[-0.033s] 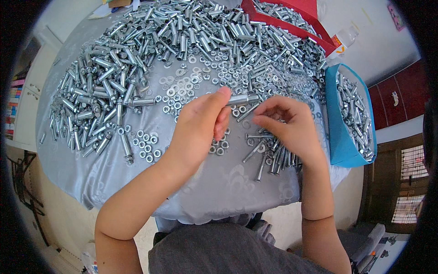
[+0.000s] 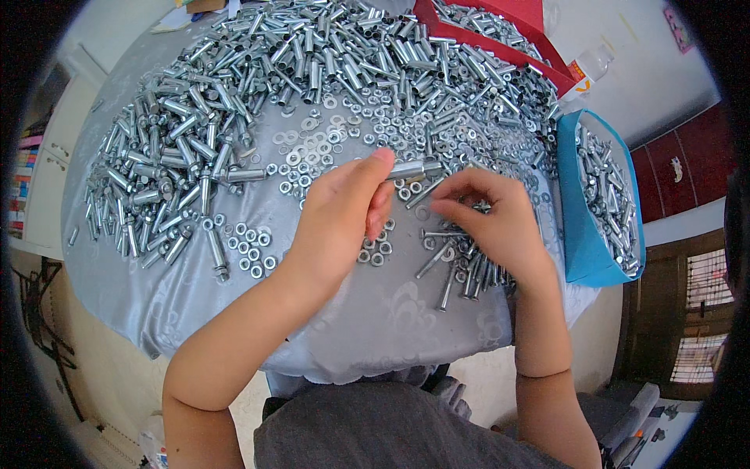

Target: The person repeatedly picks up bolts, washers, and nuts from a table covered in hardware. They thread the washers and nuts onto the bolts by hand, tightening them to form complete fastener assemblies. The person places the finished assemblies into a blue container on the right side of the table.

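Observation:
My left hand point(image 2: 340, 207) is closed around a shiny metal sleeve anchor bolt point(image 2: 414, 170), whose end sticks out to the right past my thumb. Just right of that end, my right hand point(image 2: 492, 215) is curled with thumb and index fingertips brought close together in a pinch. Whatever may be between those fingertips is too small or hidden to make out. Below my right hand lies a bunch of long thin bolts point(image 2: 447, 291), partly covered by it. Loose nuts point(image 2: 377, 259) rest beside my left wrist, and flat washers point(image 2: 316, 144) are spread beyond my hands.
A large heap of metal sleeves point(image 2: 328, 62) covers the far side of the cloth-covered table point(image 2: 375, 320). Assembled anchor bolts point(image 2: 180, 148) are piled at left. A red box point(image 2: 558, 74) stands far right, and a blue bin point(image 2: 582, 234) full of bolts at the right edge.
My right hand has shifted very slightly to the left. The left hand and the anchor bolt in it look still.

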Demonstrator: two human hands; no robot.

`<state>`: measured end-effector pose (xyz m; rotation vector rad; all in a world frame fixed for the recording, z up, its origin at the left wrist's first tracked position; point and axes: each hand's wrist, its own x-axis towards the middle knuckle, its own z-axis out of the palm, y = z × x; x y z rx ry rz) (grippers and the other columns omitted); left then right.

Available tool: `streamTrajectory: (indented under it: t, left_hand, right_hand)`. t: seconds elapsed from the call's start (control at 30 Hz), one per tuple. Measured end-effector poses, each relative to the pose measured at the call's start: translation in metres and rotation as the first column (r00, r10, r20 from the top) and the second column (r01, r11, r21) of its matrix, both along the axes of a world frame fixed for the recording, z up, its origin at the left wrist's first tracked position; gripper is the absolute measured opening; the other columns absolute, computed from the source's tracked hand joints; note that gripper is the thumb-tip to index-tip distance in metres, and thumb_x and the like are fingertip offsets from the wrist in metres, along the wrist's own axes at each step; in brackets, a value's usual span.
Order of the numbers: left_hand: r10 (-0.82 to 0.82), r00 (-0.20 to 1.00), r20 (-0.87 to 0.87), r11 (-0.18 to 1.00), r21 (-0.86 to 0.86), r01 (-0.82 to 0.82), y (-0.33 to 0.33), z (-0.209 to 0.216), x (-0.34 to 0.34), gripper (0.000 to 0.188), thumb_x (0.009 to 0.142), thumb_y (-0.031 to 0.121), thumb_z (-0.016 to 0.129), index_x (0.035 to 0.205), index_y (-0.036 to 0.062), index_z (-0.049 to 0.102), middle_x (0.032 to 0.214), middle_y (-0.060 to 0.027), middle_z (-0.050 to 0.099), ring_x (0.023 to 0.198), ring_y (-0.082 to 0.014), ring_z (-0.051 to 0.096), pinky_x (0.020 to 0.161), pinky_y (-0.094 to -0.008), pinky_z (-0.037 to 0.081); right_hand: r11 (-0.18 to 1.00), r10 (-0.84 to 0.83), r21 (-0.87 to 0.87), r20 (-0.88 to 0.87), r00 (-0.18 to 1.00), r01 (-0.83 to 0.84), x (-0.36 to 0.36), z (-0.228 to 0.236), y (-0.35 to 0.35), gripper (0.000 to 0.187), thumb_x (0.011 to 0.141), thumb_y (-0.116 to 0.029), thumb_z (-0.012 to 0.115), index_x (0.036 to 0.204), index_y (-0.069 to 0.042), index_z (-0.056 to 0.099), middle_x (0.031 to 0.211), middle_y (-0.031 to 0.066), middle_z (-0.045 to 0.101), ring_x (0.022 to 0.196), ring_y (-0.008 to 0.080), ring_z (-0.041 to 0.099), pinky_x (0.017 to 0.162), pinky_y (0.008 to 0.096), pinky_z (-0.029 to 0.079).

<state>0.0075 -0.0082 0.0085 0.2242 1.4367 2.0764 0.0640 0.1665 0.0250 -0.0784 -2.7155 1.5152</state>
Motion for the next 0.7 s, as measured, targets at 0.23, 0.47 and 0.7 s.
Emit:
streamTrajectory:
  t: [0.23,0.47,0.7]
  left_hand:
    - [0.007,1.000,0.010,0.999,-0.047,-0.007,0.000,0.001,0.001,0.038,0.087,0.036,0.046,0.059,0.0109,0.037,0.053,0.0009,0.038,0.048,-0.0091,0.037,0.049,-0.0227,0.031]
    - [-0.003,0.998,-0.063,0.998,-0.057,-0.001,0.000,0.000,0.002,0.039,0.087,0.035,0.045,0.059,0.0104,0.037,0.053,0.0010,0.039,0.048,-0.0088,0.037,0.049,-0.0226,0.030]
    - [0.022,0.993,-0.117,1.000,0.000,-0.022,0.002,0.000,0.006,0.039,0.089,0.035,0.044,0.058,0.0104,0.041,0.053,0.0064,0.035,0.048,-0.0020,0.030,0.044,-0.0193,0.023]
  right_hand:
    - [0.965,0.163,0.219,-0.065,0.984,-0.145,0.001,-0.008,-0.002,0.012,0.068,-0.004,0.062,0.079,0.000,0.062,0.073,0.0119,0.061,0.067,0.0235,0.059,0.062,0.0303,0.046]
    - [0.935,0.237,0.299,-0.133,0.962,-0.189,-0.005,-0.014,0.004,0.011,0.068,-0.003,0.062,0.078,0.000,0.061,0.077,0.0126,0.061,0.074,0.0270,0.058,0.068,0.0329,0.046]
    - [0.965,0.154,0.229,-0.086,0.984,-0.131,0.000,-0.007,0.001,0.013,0.070,-0.004,0.061,0.083,-0.001,0.061,0.078,0.0131,0.062,0.074,0.0278,0.059,0.068,0.0338,0.045]
